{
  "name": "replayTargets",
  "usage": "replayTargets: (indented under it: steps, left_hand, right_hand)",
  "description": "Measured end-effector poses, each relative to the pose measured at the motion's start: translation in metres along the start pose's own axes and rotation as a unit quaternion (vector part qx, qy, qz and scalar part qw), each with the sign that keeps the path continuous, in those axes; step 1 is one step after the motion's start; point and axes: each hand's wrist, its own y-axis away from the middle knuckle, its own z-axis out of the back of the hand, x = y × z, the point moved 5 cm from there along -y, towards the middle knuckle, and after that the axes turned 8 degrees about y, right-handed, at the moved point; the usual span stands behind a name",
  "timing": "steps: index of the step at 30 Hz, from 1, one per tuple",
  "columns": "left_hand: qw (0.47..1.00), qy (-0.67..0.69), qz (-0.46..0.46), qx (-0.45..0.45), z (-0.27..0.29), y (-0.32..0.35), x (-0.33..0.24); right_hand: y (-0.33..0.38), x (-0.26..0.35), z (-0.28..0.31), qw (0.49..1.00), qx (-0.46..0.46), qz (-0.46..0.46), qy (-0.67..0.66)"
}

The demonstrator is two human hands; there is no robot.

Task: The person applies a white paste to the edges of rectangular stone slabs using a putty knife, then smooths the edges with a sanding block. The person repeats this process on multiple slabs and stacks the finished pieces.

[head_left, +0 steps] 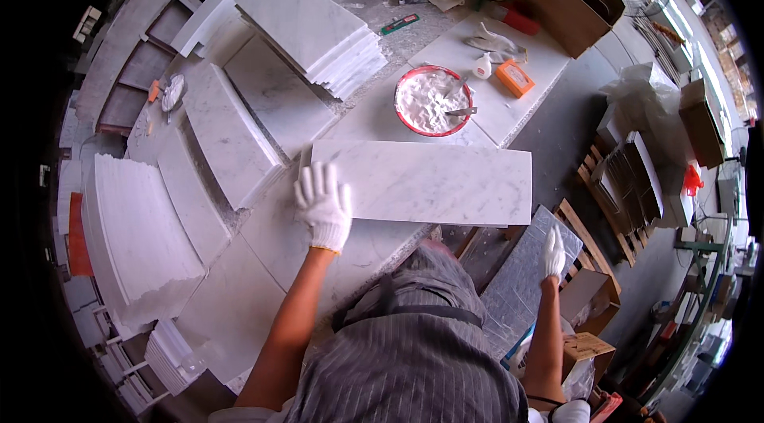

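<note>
The slab lies face up across the near side of the table, its long edges running left to right. Its right end seems to reach out past the table edge, over the gap beside my legs, so I judge that end to be the one that could tip. My left hand is laid over the slab's left end, palm down, fingers a little spread, pinching nothing. That suits steadying: a broad palm spreads the load, and weight on this supported end should counter the overhang. I would press evenly and avoid shoving, since the polished face may let a glove slide.

My right hand is off the slab, beyond its right end and above the grey board. Its fingers look straight and together, but I see it edge-on, so I cannot tell whether they pinch anything or touch the board. For a turn or lift, I would bring it under the overhanging end and move both ends together.

Just beyond the slab sits the bowl of white paste, its blade resting in it; I should not bump that. The orange box is farther right.
</note>
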Motion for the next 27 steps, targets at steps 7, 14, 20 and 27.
replayTargets:
  steps: [7, 14, 20, 27]
  left_hand:
    - [0.859, 0.4, -0.256, 0.191, -0.038, 0.027, -0.185]
    - [0.962, 0.057, -0.192, 0.183, -0.026, -0.043, -0.111]
    - [0.995, 0.013, 0.092, 0.037, 0.004, -0.045, 0.069]
    - [0.947, 0.199, 0.136, -0.213, 0.052, 0.03, 0.102]
  right_hand:
    - [0.024, 0.056, -0.048, 0.945, 0.042, -0.088, -0.312]
    - [0.004, 0.061, -0.032, 0.938, 0.001, -0.057, -0.342]
    - [0.006, 0.079, -0.033, 0.916, 0.037, -0.092, -0.39]
    - [-0.017, 0.085, -0.047, 0.927, 0.014, -0.088, -0.364]
